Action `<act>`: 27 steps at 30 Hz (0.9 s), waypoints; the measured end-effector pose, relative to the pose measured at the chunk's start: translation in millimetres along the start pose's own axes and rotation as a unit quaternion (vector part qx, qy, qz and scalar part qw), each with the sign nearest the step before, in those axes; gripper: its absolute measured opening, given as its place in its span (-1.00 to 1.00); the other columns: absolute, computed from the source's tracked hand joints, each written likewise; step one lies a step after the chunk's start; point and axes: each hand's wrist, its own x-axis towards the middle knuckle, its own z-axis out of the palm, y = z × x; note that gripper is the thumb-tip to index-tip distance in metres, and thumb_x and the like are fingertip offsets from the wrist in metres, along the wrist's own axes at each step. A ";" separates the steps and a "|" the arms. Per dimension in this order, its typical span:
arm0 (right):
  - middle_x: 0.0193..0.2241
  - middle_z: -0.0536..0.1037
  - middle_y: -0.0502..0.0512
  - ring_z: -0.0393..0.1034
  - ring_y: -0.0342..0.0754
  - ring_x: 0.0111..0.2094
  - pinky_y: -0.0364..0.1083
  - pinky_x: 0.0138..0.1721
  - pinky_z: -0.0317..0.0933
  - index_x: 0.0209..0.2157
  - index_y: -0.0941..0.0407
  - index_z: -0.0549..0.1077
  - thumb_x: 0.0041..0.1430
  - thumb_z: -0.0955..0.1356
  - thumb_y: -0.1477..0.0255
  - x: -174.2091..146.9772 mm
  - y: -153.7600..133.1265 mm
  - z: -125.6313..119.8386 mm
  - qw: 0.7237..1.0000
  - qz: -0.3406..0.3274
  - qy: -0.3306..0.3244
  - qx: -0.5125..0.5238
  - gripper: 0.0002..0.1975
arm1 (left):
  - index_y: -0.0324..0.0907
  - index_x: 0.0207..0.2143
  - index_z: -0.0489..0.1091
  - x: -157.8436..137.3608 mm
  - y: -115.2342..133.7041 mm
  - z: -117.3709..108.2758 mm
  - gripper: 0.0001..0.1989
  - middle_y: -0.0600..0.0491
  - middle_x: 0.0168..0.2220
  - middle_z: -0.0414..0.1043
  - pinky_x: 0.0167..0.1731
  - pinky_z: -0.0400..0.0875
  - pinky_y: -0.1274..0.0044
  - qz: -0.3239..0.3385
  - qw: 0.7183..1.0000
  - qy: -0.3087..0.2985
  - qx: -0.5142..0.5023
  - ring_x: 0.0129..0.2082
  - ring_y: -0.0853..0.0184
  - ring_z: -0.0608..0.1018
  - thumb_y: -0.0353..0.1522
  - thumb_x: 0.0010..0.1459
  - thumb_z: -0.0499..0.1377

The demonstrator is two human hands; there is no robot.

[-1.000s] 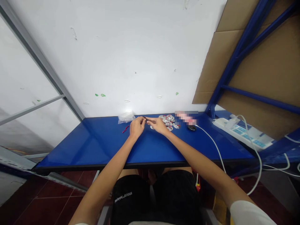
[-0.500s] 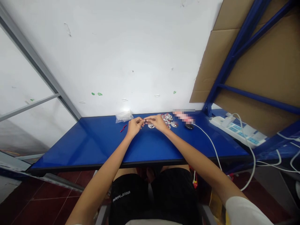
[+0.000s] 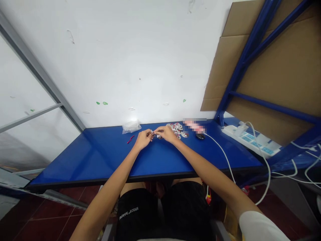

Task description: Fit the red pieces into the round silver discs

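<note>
My left hand (image 3: 143,140) is closed around a small silvery disc (image 3: 151,132), mostly covered by the fingertips. My right hand (image 3: 166,133) pinches at the disc's right edge, and what lies between its fingertips is too small to make out. Just beyond and right of my right hand lies a pile of round silver discs (image 3: 178,127) with red strands on them. One disc (image 3: 185,135) sits at the pile's right side, and another (image 3: 159,137) shows partly under my right fingers. A short red twisted strand (image 3: 130,139) lies left of my left hand.
A clear plastic bag (image 3: 131,127) lies against the wall at the back of the blue table (image 3: 95,154). To the right are a black round object (image 3: 200,136), a white cable (image 3: 223,149), a power strip (image 3: 250,139) and a blue metal frame (image 3: 229,85).
Both hands stay together at nearly the same spot. The disc in my left hand has turned so more of its silvery face shows, and the view has shifted slightly.
</note>
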 end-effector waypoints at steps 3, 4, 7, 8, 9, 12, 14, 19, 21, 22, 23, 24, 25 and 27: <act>-0.28 0.76 0.08 0.67 0.08 -0.24 -0.05 -0.16 0.47 -0.21 0.01 0.76 0.30 0.46 0.12 0.5 0.8 3.0 1.000 0.003 -0.002 0.004 -0.70 | -0.15 -0.33 0.49 1.3 -3.7 -0.1 -0.81 0.04 -0.40 0.58 -0.39 0.52 0.52 -0.007 1.000 0.010 -0.013 -0.46 0.33 0.61 -0.27 0.28 0.15; -0.28 0.76 0.08 0.66 0.08 -0.24 -0.05 -0.16 0.47 -0.21 0.01 0.76 0.31 0.46 0.12 0.7 0.4 3.1 1.000 0.003 -0.003 0.005 -0.71 | -0.15 -0.34 0.49 1.7 -5.0 0.2 -0.82 0.04 -0.41 0.57 -0.41 0.51 0.52 -0.010 1.000 0.017 -0.018 -0.47 0.33 0.60 -0.27 0.26 0.16; -0.26 0.75 0.06 0.65 0.05 -0.23 -0.06 -0.15 0.44 -0.19 0.02 0.73 0.37 0.43 0.20 0.4 -3.3 0.3 1.000 -0.012 -0.007 -0.008 -0.75 | -0.16 -0.34 0.48 2.7 -6.5 1.9 -0.82 0.05 -0.43 0.56 -0.46 0.49 0.53 -0.015 0.999 0.030 -0.035 -0.50 0.35 0.58 -0.25 0.25 0.18; -0.25 0.75 0.06 0.64 0.03 -0.21 -0.07 -0.13 0.43 -0.18 0.03 0.71 0.39 0.41 0.24 0.1 -5.3 -1.4 0.999 -0.024 -0.010 -0.022 -0.77 | -0.16 -0.34 0.48 2.9 -5.8 2.2 -0.81 0.05 -0.42 0.56 -0.46 0.48 0.53 -0.014 0.999 0.027 -0.040 -0.51 0.35 0.57 -0.24 0.26 0.18; -0.23 0.74 0.06 0.63 0.02 -0.20 -0.08 -0.12 0.42 -0.16 0.03 0.69 0.41 0.40 0.28 -0.3 -7.5 -3.2 0.998 -0.037 -0.015 -0.044 -0.79 | -0.16 -0.34 0.48 3.0 -4.5 2.2 -0.79 0.05 -0.41 0.57 -0.45 0.48 0.53 -0.012 0.999 0.021 -0.044 -0.51 0.35 0.56 -0.23 0.28 0.18; -0.17 0.69 0.11 0.57 0.00 -0.16 -0.08 -0.08 0.37 -0.12 0.06 0.61 0.45 0.34 0.39 -1.1 -14.8 -7.0 0.985 -0.073 -0.014 -0.153 -0.83 | -0.15 -0.27 0.52 3.0 1.8 -0.1 -0.79 0.00 -0.31 0.61 -0.33 0.53 0.48 -0.011 0.999 0.035 -0.025 -0.38 0.30 0.61 -0.22 0.32 0.17; -0.17 0.66 0.14 0.53 0.02 -0.14 -0.07 -0.06 0.33 -0.13 0.08 0.58 0.45 0.33 0.43 -0.4 -18.7 -7.0 0.971 -0.089 -0.006 -0.220 -0.85 | -0.13 -0.09 0.54 2.3 5.9 -2.3 -0.79 -0.04 -0.13 0.63 -0.18 0.55 0.41 0.005 0.995 0.095 0.023 -0.23 0.24 0.63 -0.25 0.32 0.20; -0.21 0.64 0.10 0.52 -0.02 -0.18 -0.09 -0.08 0.31 -0.18 0.09 0.55 0.40 0.35 0.46 4.4 -21.5 -7.0 0.980 -0.073 -0.003 -0.186 -0.89 | -0.09 0.04 0.56 -0.7 9.7 -1.2 -0.73 -0.07 0.01 0.55 0.00 0.50 0.34 0.079 0.986 0.080 0.120 0.02 0.14 0.56 -0.23 0.37 0.22; -0.22 0.65 0.07 0.53 -0.03 -0.20 -0.10 -0.11 0.31 -0.20 0.08 0.55 0.37 0.34 0.48 5.4 -21.6 -12.4 0.984 -0.059 0.016 -0.167 -0.89 | -0.09 0.04 0.58 -0.6 10.1 0.0 -0.73 -0.06 -0.01 0.56 -0.03 0.51 0.37 0.082 0.988 0.059 0.117 0.01 0.15 0.56 -0.23 0.36 0.24; -0.24 0.65 0.07 0.53 -0.03 -0.20 -0.10 -0.12 0.31 -0.22 0.08 0.55 0.35 0.35 0.48 5.5 -21.9 -16.7 0.983 -0.053 0.026 -0.173 -0.89 | -0.07 0.09 0.57 -0.1 10.3 -0.9 -0.69 -0.06 0.02 0.55 -0.05 0.51 0.38 0.082 0.989 0.059 0.106 0.00 0.16 0.57 -0.23 0.36 0.25; -0.25 0.65 0.07 0.53 -0.02 -0.20 -0.09 -0.13 0.30 -0.24 0.08 0.55 0.32 0.36 0.47 5.5 -22.2 -21.7 0.981 -0.044 0.037 -0.186 -0.91 | -0.06 0.16 0.55 0.7 10.3 -3.4 -0.63 -0.06 0.06 0.54 -0.08 0.52 0.40 0.081 0.990 0.063 0.094 -0.02 0.18 0.57 -0.21 0.36 0.25; -0.26 0.65 0.07 0.52 -0.01 -0.21 -0.09 -0.14 0.30 -0.26 0.08 0.55 0.30 0.38 0.46 5.3 -22.6 -27.3 0.977 -0.032 0.051 -0.204 -0.93 | -0.04 0.23 0.51 1.6 9.7 -8.0 -0.58 -0.07 0.11 0.52 -0.09 0.52 0.41 0.081 0.990 0.071 0.086 -0.02 0.20 0.57 -0.20 0.37 0.24; -0.26 0.65 0.08 0.52 0.00 -0.21 -0.08 -0.15 0.30 -0.28 0.08 0.55 0.27 0.39 0.45 5.2 -22.7 -33.4 0.972 -0.015 0.066 -0.224 -0.94 | -0.03 0.28 0.48 2.5 8.4 -14.8 -0.54 -0.08 0.14 0.51 -0.08 0.53 0.41 0.081 0.989 0.084 0.086 -0.02 0.21 0.58 -0.19 0.37 0.22; -0.27 0.65 0.10 0.51 0.02 -0.22 -0.07 -0.16 0.30 -0.29 0.08 0.55 0.25 0.40 0.44 5.1 -21.2 -46.5 0.958 0.022 0.099 -0.270 -0.95 | -0.06 0.25 0.52 3.5 2.6 -34.7 -0.57 -0.08 0.12 0.55 -0.02 0.52 0.38 0.071 0.983 0.120 0.121 -0.01 0.19 0.58 -0.20 0.39 0.18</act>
